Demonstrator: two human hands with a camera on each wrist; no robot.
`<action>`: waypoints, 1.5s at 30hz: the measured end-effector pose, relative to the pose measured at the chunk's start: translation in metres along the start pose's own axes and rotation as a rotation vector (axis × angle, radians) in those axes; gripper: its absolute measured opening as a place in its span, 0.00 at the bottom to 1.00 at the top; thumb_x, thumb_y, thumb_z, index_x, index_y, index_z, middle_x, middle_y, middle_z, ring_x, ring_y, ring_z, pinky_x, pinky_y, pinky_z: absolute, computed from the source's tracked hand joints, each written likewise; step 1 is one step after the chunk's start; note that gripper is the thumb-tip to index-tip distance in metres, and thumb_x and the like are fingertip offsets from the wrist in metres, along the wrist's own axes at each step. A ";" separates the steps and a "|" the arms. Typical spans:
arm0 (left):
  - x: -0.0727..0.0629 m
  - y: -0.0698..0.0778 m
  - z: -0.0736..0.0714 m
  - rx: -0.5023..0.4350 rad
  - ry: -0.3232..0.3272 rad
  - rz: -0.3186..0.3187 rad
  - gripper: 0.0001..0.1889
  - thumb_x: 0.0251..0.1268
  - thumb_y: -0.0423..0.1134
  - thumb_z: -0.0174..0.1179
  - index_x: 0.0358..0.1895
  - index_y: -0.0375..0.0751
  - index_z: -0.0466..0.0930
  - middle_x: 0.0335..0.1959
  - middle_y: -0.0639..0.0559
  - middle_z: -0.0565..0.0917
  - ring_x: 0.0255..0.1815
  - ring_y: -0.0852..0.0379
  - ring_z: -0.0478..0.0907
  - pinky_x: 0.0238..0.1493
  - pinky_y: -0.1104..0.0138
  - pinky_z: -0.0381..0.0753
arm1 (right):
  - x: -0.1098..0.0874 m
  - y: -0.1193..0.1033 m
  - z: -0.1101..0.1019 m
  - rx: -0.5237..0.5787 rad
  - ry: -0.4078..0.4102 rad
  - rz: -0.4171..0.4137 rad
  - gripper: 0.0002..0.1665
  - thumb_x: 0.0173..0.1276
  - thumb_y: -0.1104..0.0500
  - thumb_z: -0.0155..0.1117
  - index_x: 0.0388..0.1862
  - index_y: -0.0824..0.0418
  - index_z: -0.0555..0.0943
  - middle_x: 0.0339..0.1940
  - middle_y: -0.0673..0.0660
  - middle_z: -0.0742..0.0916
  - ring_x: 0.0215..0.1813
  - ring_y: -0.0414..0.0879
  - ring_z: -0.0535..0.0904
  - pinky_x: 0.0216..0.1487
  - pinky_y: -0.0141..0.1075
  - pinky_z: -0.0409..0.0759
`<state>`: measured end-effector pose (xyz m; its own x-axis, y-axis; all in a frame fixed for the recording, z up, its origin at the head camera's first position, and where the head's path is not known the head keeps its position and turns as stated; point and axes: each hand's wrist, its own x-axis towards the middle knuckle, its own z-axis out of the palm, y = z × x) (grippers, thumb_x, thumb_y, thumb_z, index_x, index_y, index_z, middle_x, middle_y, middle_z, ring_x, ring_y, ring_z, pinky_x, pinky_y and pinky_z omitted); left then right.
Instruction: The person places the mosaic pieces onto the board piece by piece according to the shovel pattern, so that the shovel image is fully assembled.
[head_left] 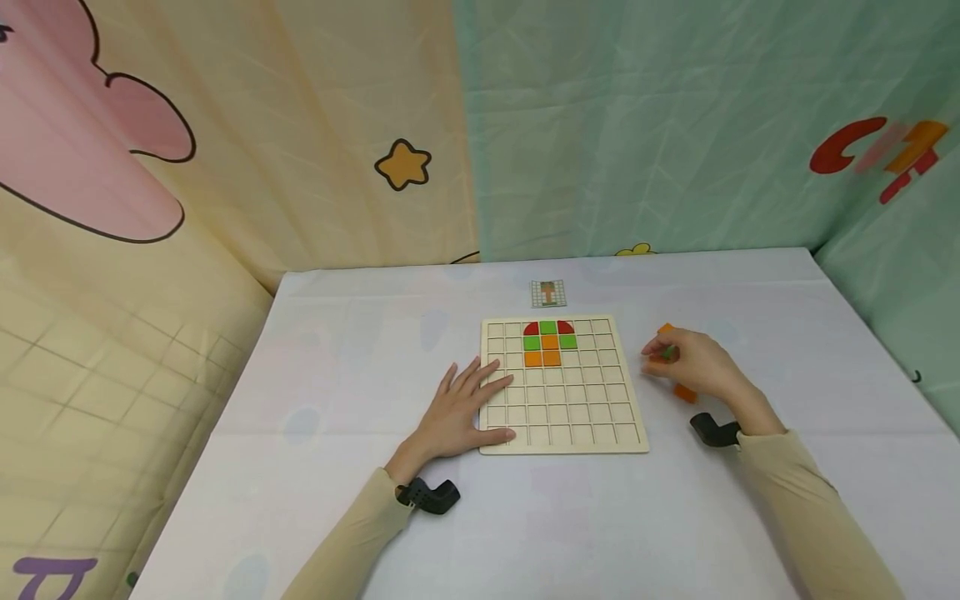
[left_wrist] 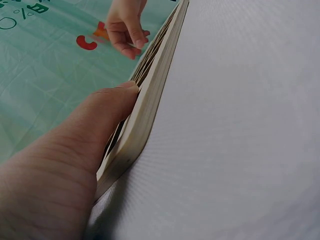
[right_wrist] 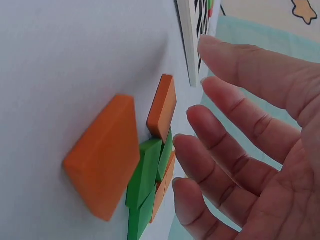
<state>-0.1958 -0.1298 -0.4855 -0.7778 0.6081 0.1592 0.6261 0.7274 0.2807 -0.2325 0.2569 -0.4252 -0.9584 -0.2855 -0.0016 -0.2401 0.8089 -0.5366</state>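
Note:
My left hand [head_left: 453,417] rests with spread fingers on the left edge of a wooden grid board [head_left: 570,412]. In the left wrist view, its thumb lies over the board's rim [left_wrist: 142,112]. Near the board's top sit red rounded tiles [head_left: 531,329], green square tiles [head_left: 548,327] and orange square tiles [head_left: 551,357]. My right hand [head_left: 701,364] hovers right of the board over loose tiles, fingers slightly bent and holding nothing. Under it, the right wrist view shows an orange tile [right_wrist: 107,157] nearest the camera, another orange tile [right_wrist: 162,107], and green tiles [right_wrist: 145,172] clustered together.
A small card with a printed grid pattern [head_left: 548,293] lies just behind the board. White cloth [head_left: 360,375] covers the table. Patterned curtains [head_left: 637,125] hang behind it. Each wrist carries a black camera mount [head_left: 716,431].

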 end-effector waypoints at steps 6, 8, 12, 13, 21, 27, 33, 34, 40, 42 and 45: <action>0.000 -0.001 0.002 0.001 0.013 0.011 0.43 0.57 0.71 0.52 0.74 0.55 0.57 0.75 0.53 0.51 0.75 0.48 0.39 0.70 0.49 0.33 | -0.002 0.004 -0.003 -0.037 -0.010 0.017 0.17 0.58 0.58 0.71 0.43 0.65 0.83 0.41 0.60 0.84 0.39 0.53 0.76 0.41 0.48 0.73; 0.000 -0.001 0.002 -0.001 0.016 0.012 0.43 0.57 0.71 0.52 0.74 0.55 0.57 0.75 0.52 0.51 0.75 0.48 0.40 0.70 0.49 0.33 | -0.002 0.005 -0.004 -0.045 -0.022 0.028 0.18 0.57 0.59 0.71 0.44 0.66 0.83 0.40 0.61 0.83 0.42 0.55 0.76 0.43 0.50 0.73; 0.000 0.000 0.000 -0.007 0.012 0.011 0.43 0.57 0.70 0.53 0.74 0.55 0.57 0.75 0.52 0.51 0.75 0.48 0.39 0.70 0.49 0.33 | -0.002 0.007 -0.004 -0.055 -0.040 0.052 0.17 0.57 0.59 0.72 0.44 0.66 0.83 0.37 0.58 0.82 0.40 0.54 0.76 0.40 0.49 0.73; 0.000 0.000 0.000 -0.006 0.013 0.011 0.43 0.57 0.70 0.53 0.74 0.54 0.58 0.75 0.52 0.51 0.75 0.48 0.39 0.70 0.49 0.33 | -0.002 0.007 -0.003 -0.058 -0.042 0.057 0.17 0.57 0.59 0.72 0.44 0.66 0.83 0.38 0.58 0.82 0.41 0.54 0.76 0.40 0.48 0.73; 0.000 0.001 -0.001 0.004 0.000 -0.005 0.43 0.57 0.70 0.53 0.74 0.55 0.57 0.75 0.52 0.51 0.75 0.48 0.40 0.70 0.49 0.32 | -0.003 0.007 -0.002 -0.043 -0.034 0.078 0.16 0.56 0.59 0.72 0.43 0.65 0.84 0.39 0.59 0.82 0.41 0.55 0.76 0.40 0.49 0.73; 0.000 0.001 -0.001 0.002 0.002 0.001 0.43 0.57 0.70 0.52 0.74 0.55 0.57 0.75 0.52 0.51 0.75 0.48 0.39 0.70 0.48 0.32 | -0.002 0.006 -0.001 -0.043 -0.033 0.071 0.15 0.55 0.58 0.73 0.41 0.64 0.84 0.39 0.59 0.83 0.40 0.53 0.75 0.40 0.48 0.72; 0.000 0.001 -0.001 -0.005 0.002 0.000 0.43 0.57 0.70 0.53 0.74 0.55 0.57 0.75 0.52 0.51 0.75 0.48 0.39 0.70 0.48 0.32 | -0.002 0.005 0.000 -0.035 -0.038 0.055 0.15 0.54 0.57 0.74 0.38 0.62 0.81 0.37 0.57 0.83 0.36 0.50 0.74 0.36 0.43 0.70; 0.000 0.001 -0.001 -0.006 0.001 -0.001 0.43 0.57 0.70 0.53 0.74 0.55 0.57 0.75 0.52 0.51 0.75 0.48 0.39 0.70 0.49 0.32 | -0.002 0.005 0.000 -0.034 -0.039 0.051 0.15 0.54 0.57 0.74 0.38 0.62 0.81 0.35 0.56 0.82 0.35 0.49 0.74 0.35 0.42 0.70; 0.000 0.002 -0.001 -0.004 -0.008 -0.011 0.43 0.57 0.69 0.54 0.74 0.56 0.57 0.76 0.53 0.50 0.76 0.49 0.38 0.70 0.49 0.30 | -0.003 0.005 -0.001 -0.034 -0.044 0.028 0.16 0.54 0.57 0.74 0.37 0.59 0.79 0.31 0.51 0.80 0.32 0.46 0.73 0.31 0.38 0.67; 0.000 0.002 -0.001 -0.003 -0.009 -0.011 0.43 0.57 0.69 0.54 0.74 0.56 0.56 0.76 0.53 0.50 0.76 0.49 0.38 0.70 0.49 0.30 | -0.003 0.005 -0.001 -0.030 -0.051 0.027 0.15 0.55 0.57 0.74 0.38 0.58 0.79 0.31 0.51 0.80 0.32 0.46 0.73 0.32 0.38 0.67; 0.000 0.001 -0.001 -0.008 0.000 -0.005 0.43 0.57 0.70 0.53 0.74 0.55 0.57 0.75 0.52 0.51 0.75 0.48 0.39 0.70 0.49 0.31 | -0.003 0.004 -0.001 -0.023 -0.068 0.029 0.16 0.56 0.57 0.73 0.39 0.58 0.78 0.31 0.51 0.80 0.31 0.46 0.72 0.31 0.38 0.67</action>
<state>-0.1953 -0.1290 -0.4843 -0.7809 0.6044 0.1577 0.6218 0.7279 0.2890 -0.2306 0.2621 -0.4264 -0.9524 -0.2956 -0.0740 -0.2170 0.8285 -0.5162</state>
